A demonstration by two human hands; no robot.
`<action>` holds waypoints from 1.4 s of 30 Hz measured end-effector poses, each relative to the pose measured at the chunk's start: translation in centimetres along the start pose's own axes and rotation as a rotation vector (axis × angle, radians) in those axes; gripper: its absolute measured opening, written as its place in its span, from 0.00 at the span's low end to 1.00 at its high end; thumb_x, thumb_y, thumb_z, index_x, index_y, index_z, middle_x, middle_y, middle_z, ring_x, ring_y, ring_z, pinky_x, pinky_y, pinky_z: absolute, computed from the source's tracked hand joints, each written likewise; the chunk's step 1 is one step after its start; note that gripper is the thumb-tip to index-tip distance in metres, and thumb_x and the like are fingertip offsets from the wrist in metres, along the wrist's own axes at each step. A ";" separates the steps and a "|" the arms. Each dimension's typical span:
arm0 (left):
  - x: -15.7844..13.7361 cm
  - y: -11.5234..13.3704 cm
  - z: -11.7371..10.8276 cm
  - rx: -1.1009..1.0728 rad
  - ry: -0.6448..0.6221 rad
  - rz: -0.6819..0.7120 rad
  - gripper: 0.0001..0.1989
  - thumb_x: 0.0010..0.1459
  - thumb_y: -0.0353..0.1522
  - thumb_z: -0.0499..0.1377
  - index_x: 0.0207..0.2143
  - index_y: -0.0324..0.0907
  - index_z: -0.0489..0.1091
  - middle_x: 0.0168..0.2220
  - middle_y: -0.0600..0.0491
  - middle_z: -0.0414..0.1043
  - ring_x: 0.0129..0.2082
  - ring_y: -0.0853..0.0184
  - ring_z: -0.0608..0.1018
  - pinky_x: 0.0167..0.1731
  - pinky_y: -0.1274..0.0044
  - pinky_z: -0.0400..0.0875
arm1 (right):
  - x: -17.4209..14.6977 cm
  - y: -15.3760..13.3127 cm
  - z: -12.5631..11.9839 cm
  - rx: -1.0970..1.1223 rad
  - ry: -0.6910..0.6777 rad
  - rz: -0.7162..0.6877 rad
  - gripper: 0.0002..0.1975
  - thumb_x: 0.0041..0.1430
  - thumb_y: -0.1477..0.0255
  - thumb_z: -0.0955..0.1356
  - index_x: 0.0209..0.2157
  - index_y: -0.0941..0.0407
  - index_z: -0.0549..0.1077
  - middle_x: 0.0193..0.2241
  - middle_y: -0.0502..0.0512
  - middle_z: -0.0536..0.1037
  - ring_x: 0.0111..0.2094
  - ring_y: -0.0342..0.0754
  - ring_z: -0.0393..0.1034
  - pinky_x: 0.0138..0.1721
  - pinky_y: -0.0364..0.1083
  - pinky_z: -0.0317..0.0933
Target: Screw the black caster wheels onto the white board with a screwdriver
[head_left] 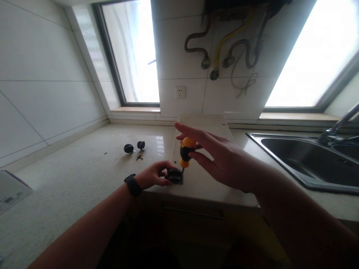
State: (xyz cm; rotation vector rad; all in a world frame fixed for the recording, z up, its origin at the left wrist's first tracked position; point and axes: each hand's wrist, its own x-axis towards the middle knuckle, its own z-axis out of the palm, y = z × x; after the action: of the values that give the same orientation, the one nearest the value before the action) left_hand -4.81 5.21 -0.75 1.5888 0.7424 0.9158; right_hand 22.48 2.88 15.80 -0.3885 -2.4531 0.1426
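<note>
Pale table (70, 179) carries a white board (202, 179) where the left hand (153, 175) pinches one caster (174, 175) at its near corner, the right hand (221, 157) loosely fingers a screwdriver (186, 151) upright on it, and two loose casters (134, 147) wait at ten o'clock.

Orange-and-black screwdriver handle (187, 151), black caster wheel (174, 175), beige speckled countertop (84, 179)
</note>
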 end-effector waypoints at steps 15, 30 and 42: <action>0.0 -0.4 -0.1 0.029 0.013 -0.002 0.23 0.48 0.32 0.75 0.46 0.42 0.74 0.46 0.50 0.76 0.46 0.61 0.79 0.51 0.64 0.71 | 0.7 -0.4 -0.1 0.026 -0.020 -0.032 0.23 0.69 0.77 0.64 0.63 0.53 0.66 0.54 0.60 0.76 0.49 0.48 0.73 0.46 0.47 0.70; -0.2 0.8 0.2 0.107 -0.013 -0.033 0.24 0.49 0.32 0.74 0.48 0.43 0.71 0.47 0.50 0.74 0.47 0.61 0.78 0.54 0.60 0.70 | 0.7 -0.8 -0.5 0.039 -0.107 0.020 0.29 0.68 0.76 0.62 0.69 0.55 0.58 0.60 0.64 0.71 0.55 0.53 0.70 0.51 0.52 0.68; 0.4 6.6 4.2 0.575 0.237 0.175 0.18 0.57 0.41 0.70 0.47 0.45 0.75 0.44 0.52 0.77 0.43 0.61 0.76 0.44 0.69 0.71 | 0.9 0.1 -0.3 -0.019 0.030 0.015 0.09 0.63 0.71 0.72 0.44 0.61 0.76 0.37 0.55 0.77 0.34 0.45 0.69 0.33 0.45 0.61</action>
State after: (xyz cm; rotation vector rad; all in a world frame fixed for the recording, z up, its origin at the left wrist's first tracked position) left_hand -0.95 2.17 5.40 2.0938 1.1172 1.0925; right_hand 21.95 3.28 16.53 -0.4146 -2.4244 0.1193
